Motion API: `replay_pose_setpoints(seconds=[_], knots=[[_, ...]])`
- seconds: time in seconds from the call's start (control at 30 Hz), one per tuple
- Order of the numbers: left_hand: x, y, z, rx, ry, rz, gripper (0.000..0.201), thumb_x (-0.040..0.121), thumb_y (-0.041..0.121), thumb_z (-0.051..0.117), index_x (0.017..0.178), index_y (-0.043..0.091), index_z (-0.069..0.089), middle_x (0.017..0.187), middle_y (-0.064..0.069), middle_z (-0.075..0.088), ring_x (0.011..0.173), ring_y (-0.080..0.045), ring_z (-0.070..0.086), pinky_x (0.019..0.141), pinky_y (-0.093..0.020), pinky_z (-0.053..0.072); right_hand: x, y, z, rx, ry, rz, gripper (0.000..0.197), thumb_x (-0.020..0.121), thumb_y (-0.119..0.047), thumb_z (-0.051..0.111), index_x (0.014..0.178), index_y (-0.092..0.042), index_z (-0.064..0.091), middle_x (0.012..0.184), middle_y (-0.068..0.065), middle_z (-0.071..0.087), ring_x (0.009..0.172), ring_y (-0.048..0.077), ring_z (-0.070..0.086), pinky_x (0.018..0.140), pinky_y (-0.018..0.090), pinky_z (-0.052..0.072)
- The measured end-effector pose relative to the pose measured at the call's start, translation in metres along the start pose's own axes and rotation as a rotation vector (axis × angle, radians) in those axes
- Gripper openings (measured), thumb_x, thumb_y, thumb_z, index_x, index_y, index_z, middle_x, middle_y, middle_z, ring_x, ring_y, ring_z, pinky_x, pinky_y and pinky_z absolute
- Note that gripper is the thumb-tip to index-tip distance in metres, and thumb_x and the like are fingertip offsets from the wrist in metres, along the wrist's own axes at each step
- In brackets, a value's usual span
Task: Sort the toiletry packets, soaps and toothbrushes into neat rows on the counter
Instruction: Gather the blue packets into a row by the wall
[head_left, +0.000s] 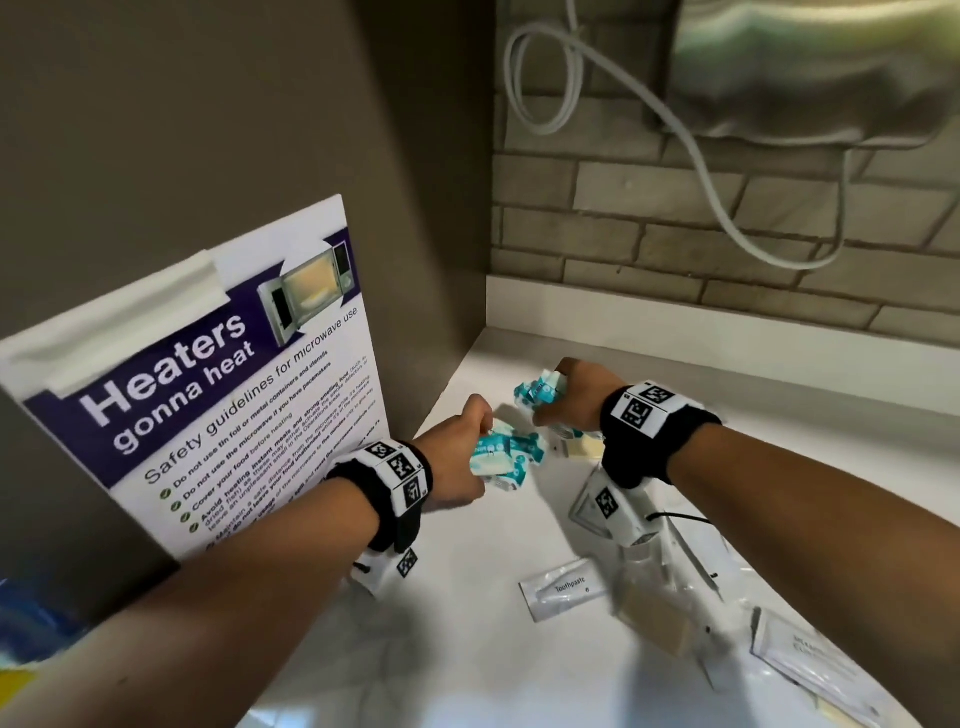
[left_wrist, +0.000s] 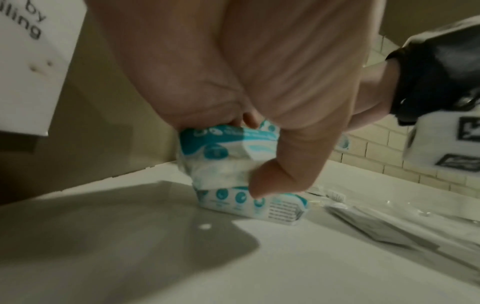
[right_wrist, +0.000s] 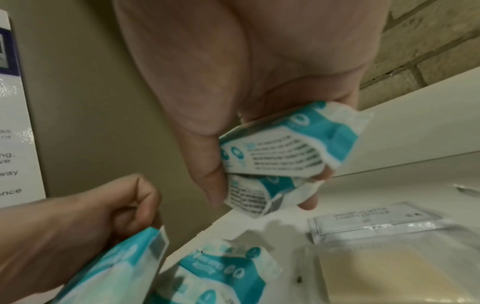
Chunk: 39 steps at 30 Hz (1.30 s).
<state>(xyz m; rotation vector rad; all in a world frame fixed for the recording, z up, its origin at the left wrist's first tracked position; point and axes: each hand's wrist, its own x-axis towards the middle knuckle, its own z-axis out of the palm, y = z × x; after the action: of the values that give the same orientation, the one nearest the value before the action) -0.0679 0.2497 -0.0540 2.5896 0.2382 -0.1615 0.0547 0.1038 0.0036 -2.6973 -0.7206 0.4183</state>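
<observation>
L hand (head_left: 457, 457) fingers clamped on teal wipe packets (head_left: 506, 454), crumpled, axis unclear; R hand (head_left: 571, 395) clamps 2 packets (right_wrist: 275, 152), long axes roughly parallel.

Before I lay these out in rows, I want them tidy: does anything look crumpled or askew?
Yes. The teal-and-white packets gripped in the left hand and those in the right hand are bunched and creased. On the counter, the toothpaste sachet lies skewed, no rows yet.
</observation>
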Motion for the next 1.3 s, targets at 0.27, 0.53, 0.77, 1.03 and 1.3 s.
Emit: replay_pose_setpoints(seconds=[0.27, 0.53, 0.77, 1.03, 1.3], knots=[[-0.023, 0.003, 0.009, 0.125, -0.102, 0.02, 0.059, 0.063, 0.028, 0.072, 0.111, 0.038, 0.039, 0.107, 0.006, 0.058, 0.084, -0.015, 0.058, 0.066, -0.022, 0.045, -0.012, 0.01, -0.001, -0.018, 0.057, -0.036, 0.077, 0.075, -0.042, 0.076, 0.138, -0.011, 0.045, 0.129, 0.011, 0.059, 0.116, 0.03, 0.056, 0.09, 0.031, 0.045], [-0.02, 0.004, 0.003, 0.332, 0.008, -0.241, 0.056, 0.084, 0.06, 0.057, 0.117, 0.017, 0.043, 0.105, -0.002, 0.065, 0.095, -0.024, 0.063, 0.076, -0.03, 0.048, -0.023, 0.017, 0.002, -0.026, 0.023, -0.046, 0.078, 0.076, -0.041, 0.076, 0.14, -0.011, 0.043, 0.131, 0.01, 0.058, 0.115, 0.028, 0.056, 0.087, 0.029, 0.043], [-0.031, -0.007, 0.001, 0.328, 0.008, -0.136, 0.034, 0.088, 0.006, 0.049, 0.12, 0.019, 0.045, 0.115, -0.007, 0.06, 0.1, -0.027, 0.061, 0.078, -0.032, 0.048, -0.02, 0.017, 0.006, -0.011, -0.008, -0.076, 0.069, 0.076, -0.038, 0.076, 0.132, -0.01, 0.049, 0.111, 0.009, 0.065, 0.093, 0.024, 0.059, 0.079, 0.031, 0.048], [-0.037, -0.001, 0.006, 0.345, -0.139, 0.158, 0.049, 0.079, 0.027, 0.072, 0.125, 0.027, 0.056, 0.128, 0.002, 0.046, 0.113, -0.019, 0.047, 0.082, -0.02, 0.035, -0.018, 0.012, 0.008, -0.014, -0.012, -0.071, 0.077, 0.076, -0.041, 0.076, 0.14, -0.012, 0.043, 0.128, 0.01, 0.06, 0.112, 0.027, 0.058, 0.082, 0.028, 0.043], [-0.008, 0.013, 0.009, 0.222, -0.033, 0.028, 0.073, 0.06, 0.041, 0.082, 0.12, 0.024, 0.046, 0.116, 0.003, 0.039, 0.101, -0.018, 0.05, 0.09, -0.035, 0.048, -0.013, 0.019, 0.004, -0.019, -0.006, -0.052, 0.072, 0.075, -0.04, 0.077, 0.134, -0.011, 0.048, 0.117, 0.009, 0.063, 0.098, 0.024, 0.057, 0.079, 0.028, 0.044]])
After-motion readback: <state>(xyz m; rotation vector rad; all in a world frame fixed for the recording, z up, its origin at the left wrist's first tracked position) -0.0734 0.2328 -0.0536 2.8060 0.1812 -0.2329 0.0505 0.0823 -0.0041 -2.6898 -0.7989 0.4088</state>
